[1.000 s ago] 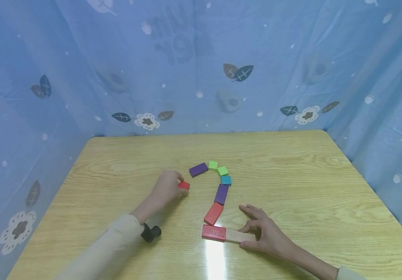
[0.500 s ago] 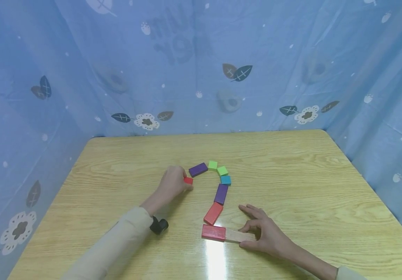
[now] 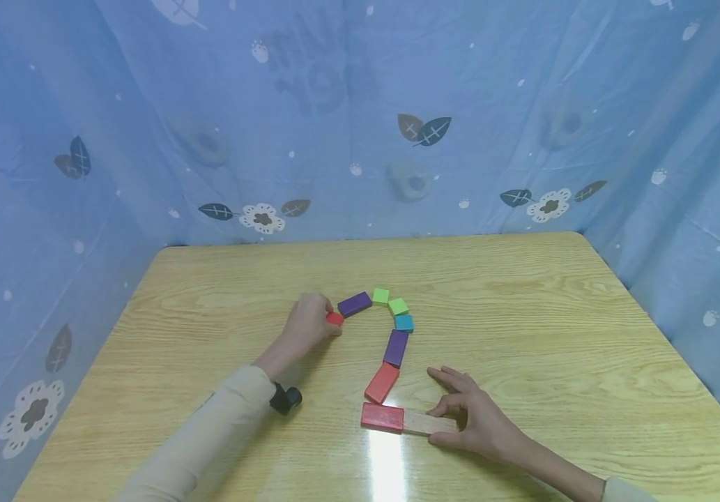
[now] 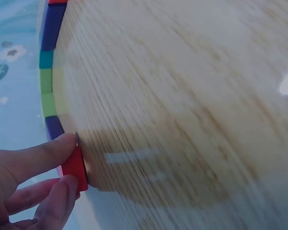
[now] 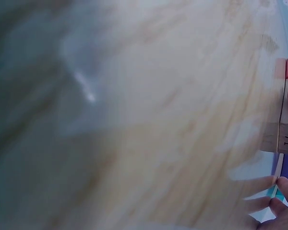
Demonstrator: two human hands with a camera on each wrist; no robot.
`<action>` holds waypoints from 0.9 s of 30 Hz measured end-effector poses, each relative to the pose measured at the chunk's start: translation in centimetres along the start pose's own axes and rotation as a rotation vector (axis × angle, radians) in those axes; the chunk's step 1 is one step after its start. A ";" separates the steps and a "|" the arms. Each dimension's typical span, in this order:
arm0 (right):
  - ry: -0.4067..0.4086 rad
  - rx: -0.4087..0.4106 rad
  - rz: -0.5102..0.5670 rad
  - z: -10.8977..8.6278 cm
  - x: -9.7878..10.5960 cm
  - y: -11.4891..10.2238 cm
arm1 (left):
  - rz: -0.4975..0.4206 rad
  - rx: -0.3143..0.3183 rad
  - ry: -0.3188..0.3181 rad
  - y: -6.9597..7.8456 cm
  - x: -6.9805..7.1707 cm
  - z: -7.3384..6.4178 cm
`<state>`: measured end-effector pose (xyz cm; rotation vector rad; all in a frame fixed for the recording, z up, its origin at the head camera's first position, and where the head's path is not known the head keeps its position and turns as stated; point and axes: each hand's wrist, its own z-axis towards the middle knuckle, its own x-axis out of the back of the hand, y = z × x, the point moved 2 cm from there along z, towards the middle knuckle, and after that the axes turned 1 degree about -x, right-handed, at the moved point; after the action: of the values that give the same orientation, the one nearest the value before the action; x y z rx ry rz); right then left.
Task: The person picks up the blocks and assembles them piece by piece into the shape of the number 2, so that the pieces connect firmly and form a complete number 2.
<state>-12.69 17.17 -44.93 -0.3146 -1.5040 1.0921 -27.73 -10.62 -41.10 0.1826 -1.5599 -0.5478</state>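
Observation:
My left hand point(image 3: 305, 325) pinches a small red block point(image 4: 75, 168) between thumb and fingers, near the end of a purple block point(image 3: 355, 304) at the far end of a curved row. In the left wrist view the red block stands close by that purple block, its lower part partly behind fingers. My right hand point(image 3: 481, 425) grips a plain wooden block point(image 3: 424, 423) at its right end, thumb on the near side. This block meets a red block point(image 3: 382, 417) end to end; the number 71 shows on its side in the right wrist view.
The curve continues through another red block point(image 3: 382, 382), a purple block point(image 3: 396, 348), a teal block point(image 3: 404, 323) and two green blocks point(image 3: 399, 307). All lie on a wood-grain table point(image 3: 541, 328) with a blue patterned curtain point(image 3: 347, 104) behind. A black device point(image 3: 286, 399) sits at the left wrist.
My left hand has carried the red block away from me and slightly right, up close to the purple block, turning it a little. The right hand and the other blocks have stayed put.

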 end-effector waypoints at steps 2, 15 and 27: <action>0.001 0.001 -0.003 0.0 0.0 0.0 | 0.006 -0.003 -0.008 0.0 0.0 0.0; 0.011 0.006 -0.007 -0.1 -0.1 0.1 | 0.022 0.012 -0.064 0.3 -0.1 0.2; 0.034 0.021 -0.031 0.1 -0.1 -0.1 | -0.056 0.048 -0.105 -0.2 0.1 -0.1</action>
<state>-12.73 17.02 -44.88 -0.2929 -1.4613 1.0724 -27.72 -10.86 -41.06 0.2375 -1.6750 -0.5715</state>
